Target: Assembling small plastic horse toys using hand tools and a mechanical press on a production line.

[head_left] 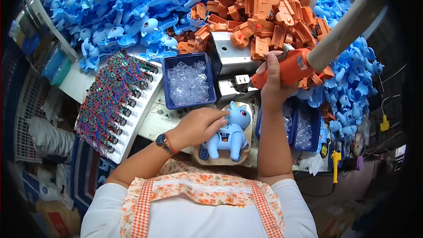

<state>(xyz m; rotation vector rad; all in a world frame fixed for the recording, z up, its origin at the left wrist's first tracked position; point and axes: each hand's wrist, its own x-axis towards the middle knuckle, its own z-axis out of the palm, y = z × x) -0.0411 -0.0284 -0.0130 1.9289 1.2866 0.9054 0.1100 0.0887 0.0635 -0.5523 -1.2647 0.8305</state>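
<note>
A blue toy pony (227, 139) with a big eye lies on its side on a small wooden block (216, 161), an opening in its body. My left hand (200, 125) reaches in from the left. Its fingers are together and rest on the pony by the head and neck, holding it. My right hand (275, 77) is raised to the right of the pony, wrapped round an orange power tool (291, 68) that looks like an electric screwdriver. A long beige sleeve (348, 24) runs from the tool to the upper right.
Dark blue bins (165, 83) hold clear plastic parts. Wired circuit boards (114, 97) fill a white foam tray (134, 134) at left. A metal box (233, 55) stands behind the pony. Orange casings (269, 9) and blue toy shells (110, 9) are heaped at the back.
</note>
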